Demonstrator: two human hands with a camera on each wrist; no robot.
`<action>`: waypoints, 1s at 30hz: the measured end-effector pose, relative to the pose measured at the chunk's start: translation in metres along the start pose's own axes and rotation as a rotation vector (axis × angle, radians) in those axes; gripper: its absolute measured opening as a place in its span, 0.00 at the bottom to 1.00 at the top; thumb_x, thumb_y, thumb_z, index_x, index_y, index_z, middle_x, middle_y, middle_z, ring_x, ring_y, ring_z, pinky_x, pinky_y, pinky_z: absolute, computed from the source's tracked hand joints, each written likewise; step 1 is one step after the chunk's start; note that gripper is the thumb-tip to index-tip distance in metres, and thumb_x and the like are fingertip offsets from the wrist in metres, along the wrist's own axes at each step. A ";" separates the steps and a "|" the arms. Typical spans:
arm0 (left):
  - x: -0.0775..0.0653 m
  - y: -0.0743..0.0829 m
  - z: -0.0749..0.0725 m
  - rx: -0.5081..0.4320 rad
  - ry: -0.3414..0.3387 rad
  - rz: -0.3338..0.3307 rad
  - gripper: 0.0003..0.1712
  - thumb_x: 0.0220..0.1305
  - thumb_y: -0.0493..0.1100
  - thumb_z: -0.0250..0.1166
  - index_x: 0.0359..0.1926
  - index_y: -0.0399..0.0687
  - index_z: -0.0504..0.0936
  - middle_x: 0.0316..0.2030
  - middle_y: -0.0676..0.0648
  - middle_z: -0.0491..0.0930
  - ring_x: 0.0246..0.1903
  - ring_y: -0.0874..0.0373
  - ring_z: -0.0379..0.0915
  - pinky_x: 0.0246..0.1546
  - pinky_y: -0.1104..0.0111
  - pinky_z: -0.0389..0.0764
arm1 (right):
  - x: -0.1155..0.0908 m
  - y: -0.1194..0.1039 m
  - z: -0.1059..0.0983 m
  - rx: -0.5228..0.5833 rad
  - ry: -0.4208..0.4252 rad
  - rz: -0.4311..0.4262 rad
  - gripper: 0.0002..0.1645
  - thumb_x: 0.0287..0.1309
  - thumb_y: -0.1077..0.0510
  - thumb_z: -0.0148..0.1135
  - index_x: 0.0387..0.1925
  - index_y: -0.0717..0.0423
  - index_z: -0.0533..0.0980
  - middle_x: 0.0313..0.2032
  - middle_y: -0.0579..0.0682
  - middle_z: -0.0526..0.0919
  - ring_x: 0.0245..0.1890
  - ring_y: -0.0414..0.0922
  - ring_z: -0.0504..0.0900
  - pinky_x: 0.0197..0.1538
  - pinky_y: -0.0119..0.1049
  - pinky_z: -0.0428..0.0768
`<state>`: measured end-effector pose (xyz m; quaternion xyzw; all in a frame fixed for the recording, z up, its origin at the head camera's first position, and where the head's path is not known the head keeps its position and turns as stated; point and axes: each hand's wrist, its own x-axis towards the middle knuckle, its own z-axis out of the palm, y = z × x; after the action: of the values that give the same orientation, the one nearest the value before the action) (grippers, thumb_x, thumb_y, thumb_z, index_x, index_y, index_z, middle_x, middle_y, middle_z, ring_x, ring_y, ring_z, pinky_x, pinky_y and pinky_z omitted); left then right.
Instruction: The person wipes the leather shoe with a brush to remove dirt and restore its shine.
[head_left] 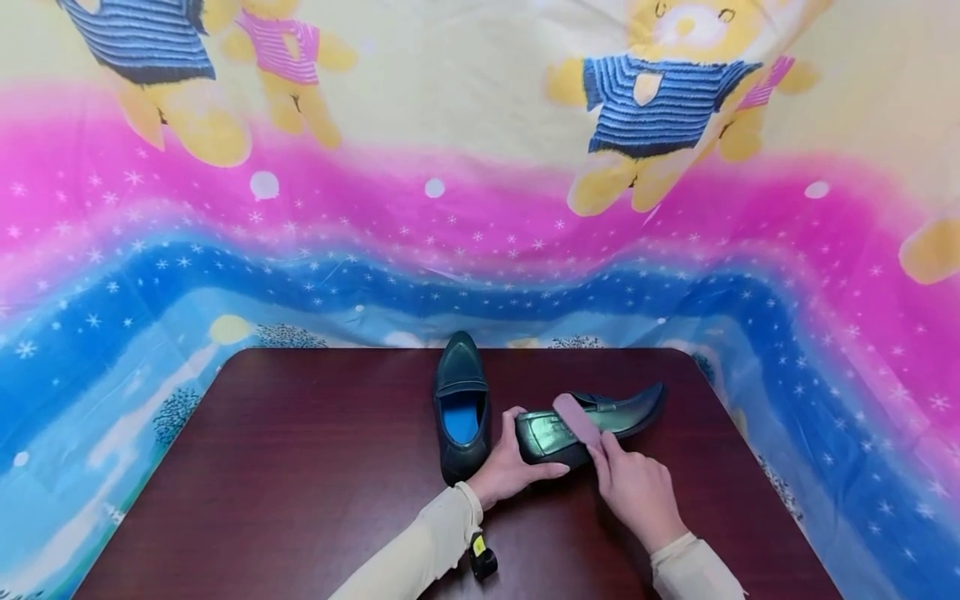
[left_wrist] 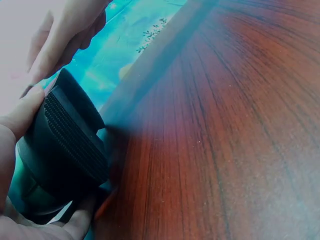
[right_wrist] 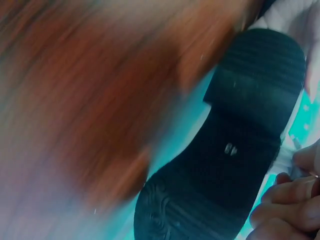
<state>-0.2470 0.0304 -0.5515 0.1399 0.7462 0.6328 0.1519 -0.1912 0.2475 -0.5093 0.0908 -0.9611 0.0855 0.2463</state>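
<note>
A dark leather loafer (head_left: 626, 417) is tipped on its side, its opening toward the head camera. My left hand (head_left: 506, 475) grips it by the heel, thumb and fingers spread to either side. In the left wrist view the ridged heel (left_wrist: 75, 135) shows between thumb and fingers. My right hand (head_left: 641, 496) pinches a flat pink strip with a rounded end (head_left: 576, 419), which lies across the shoe's opening. The right wrist view shows the dark sole (right_wrist: 225, 145) with a small number on it. Left of these a second loafer (head_left: 459, 375) stands upright, a blue insole inside.
Everything is on a dark red-brown wooden table (head_left: 300, 467) with rounded far corners. A patterned cloth (head_left: 420, 225) with bears and snowflakes hangs around its back and sides. A small black device with a yellow label (head_left: 482, 554) is at my left wrist.
</note>
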 end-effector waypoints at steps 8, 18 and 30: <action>0.002 -0.002 0.001 -0.011 0.002 -0.012 0.60 0.55 0.58 0.80 0.75 0.57 0.48 0.64 0.46 0.71 0.60 0.54 0.71 0.62 0.56 0.77 | 0.002 0.005 -0.007 0.013 -0.059 0.135 0.15 0.73 0.51 0.59 0.35 0.56 0.69 0.09 0.50 0.65 0.10 0.53 0.69 0.14 0.46 0.62; 0.004 -0.004 0.002 0.048 0.027 0.019 0.61 0.54 0.58 0.81 0.76 0.57 0.48 0.68 0.43 0.69 0.65 0.50 0.69 0.67 0.49 0.73 | 0.001 -0.026 0.000 0.104 -0.063 -0.123 0.15 0.70 0.52 0.64 0.32 0.50 0.68 0.11 0.38 0.59 0.11 0.40 0.65 0.17 0.35 0.61; -0.002 -0.003 0.003 0.019 0.033 -0.014 0.62 0.56 0.59 0.79 0.77 0.57 0.46 0.72 0.42 0.64 0.69 0.48 0.65 0.70 0.46 0.70 | 0.001 -0.024 0.003 0.060 -0.056 -0.114 0.14 0.66 0.52 0.68 0.33 0.49 0.70 0.10 0.41 0.61 0.10 0.44 0.66 0.16 0.38 0.61</action>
<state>-0.2442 0.0317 -0.5546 0.1254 0.7555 0.6270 0.1426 -0.1880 0.2235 -0.5091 0.1550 -0.9579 0.0976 0.2209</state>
